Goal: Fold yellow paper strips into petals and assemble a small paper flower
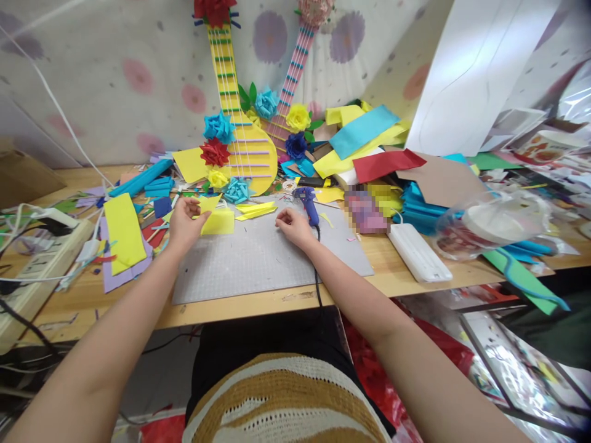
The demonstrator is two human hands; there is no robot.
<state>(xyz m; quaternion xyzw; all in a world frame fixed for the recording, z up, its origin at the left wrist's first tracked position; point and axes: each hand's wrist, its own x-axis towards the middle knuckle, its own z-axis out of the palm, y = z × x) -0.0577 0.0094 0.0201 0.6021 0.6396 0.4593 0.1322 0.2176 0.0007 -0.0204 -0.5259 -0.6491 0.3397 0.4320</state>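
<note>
My left hand (185, 223) pinches a small yellow foam piece (217, 220) at the far left corner of the grey cutting mat (258, 258). My right hand (292, 226) rests on the mat with its fingers curled in, close to a blue glue gun (308, 203) whose black cord runs back past my wrist. I cannot make out anything inside those fingers. Yellow foam strips (255, 210) lie between the two hands.
Two foam guitars (240, 135) with paper flowers lean on the wall. Coloured foam sheets (364, 144) pile up at the back right. A power strip (37, 264) lies left, a white box (418, 252) right, plus a clear plastic container (494, 224).
</note>
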